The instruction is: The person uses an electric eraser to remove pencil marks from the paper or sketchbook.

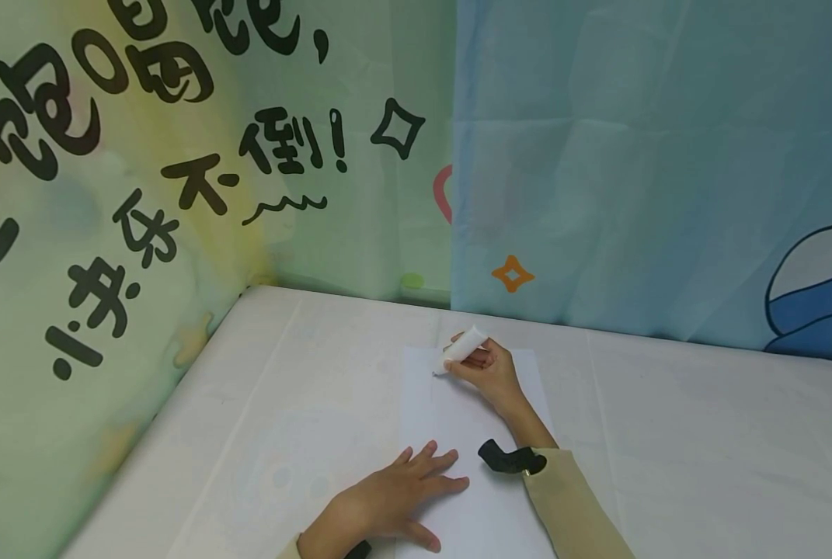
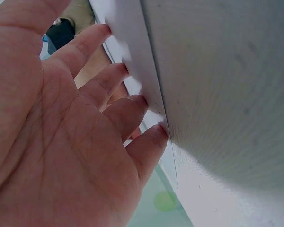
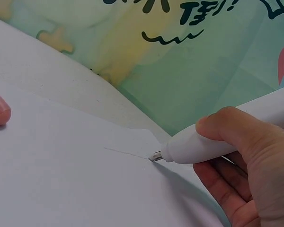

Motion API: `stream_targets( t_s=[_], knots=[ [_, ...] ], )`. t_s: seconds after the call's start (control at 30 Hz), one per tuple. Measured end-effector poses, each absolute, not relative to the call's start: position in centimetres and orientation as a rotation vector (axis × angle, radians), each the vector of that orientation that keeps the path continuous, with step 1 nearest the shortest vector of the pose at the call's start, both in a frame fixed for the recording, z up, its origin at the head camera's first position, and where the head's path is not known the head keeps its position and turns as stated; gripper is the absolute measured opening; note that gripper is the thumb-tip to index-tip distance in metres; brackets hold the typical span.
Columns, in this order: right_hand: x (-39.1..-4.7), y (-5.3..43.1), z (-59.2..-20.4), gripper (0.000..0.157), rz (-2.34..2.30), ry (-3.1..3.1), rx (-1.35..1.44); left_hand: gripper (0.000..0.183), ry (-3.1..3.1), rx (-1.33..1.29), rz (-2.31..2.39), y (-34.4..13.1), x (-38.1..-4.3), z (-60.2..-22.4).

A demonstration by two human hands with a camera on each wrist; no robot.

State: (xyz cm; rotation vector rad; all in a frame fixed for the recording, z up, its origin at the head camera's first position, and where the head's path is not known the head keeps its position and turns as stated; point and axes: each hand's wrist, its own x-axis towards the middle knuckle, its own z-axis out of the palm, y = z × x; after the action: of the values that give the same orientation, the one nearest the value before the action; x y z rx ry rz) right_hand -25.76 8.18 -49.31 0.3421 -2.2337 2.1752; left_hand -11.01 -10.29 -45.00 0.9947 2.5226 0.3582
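My right hand [image 1: 497, 379] pinches a thick white pen-like tool [image 1: 464, 346] with a narrow metal tip, over the upper part of a white paper sheet [image 1: 422, 404]. In the right wrist view, the tip of the tool meets the paper at one end of a thin, faint line [image 3: 125, 152]. The thumb and fingers wrap round the tool's tapered front part. Lower on the sheet, my left hand [image 1: 396, 497] lies with its fingers spread. In the left wrist view, the fingertips [image 2: 156, 132] touch the sheet close to its edge, palm facing the camera.
The sheet lies on a white-covered table [image 1: 702, 442]. Behind the table hang a blue cloth [image 1: 632, 171] and, to the left, a green and yellow printed backdrop [image 1: 346, 241] with black lettering. A black strap [image 1: 509, 458] sits at the right sleeve cuff.
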Motion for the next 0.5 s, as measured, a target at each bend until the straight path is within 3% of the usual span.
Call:
stream_targets(
  t_s=[0.5],
  knots=[
    [-25.78, 8.15, -49.28, 0.041, 2.158, -2.21, 0.339, 0.077, 2.528, 0.996, 0.377, -10.35, -10.95, -44.85]
  ],
)
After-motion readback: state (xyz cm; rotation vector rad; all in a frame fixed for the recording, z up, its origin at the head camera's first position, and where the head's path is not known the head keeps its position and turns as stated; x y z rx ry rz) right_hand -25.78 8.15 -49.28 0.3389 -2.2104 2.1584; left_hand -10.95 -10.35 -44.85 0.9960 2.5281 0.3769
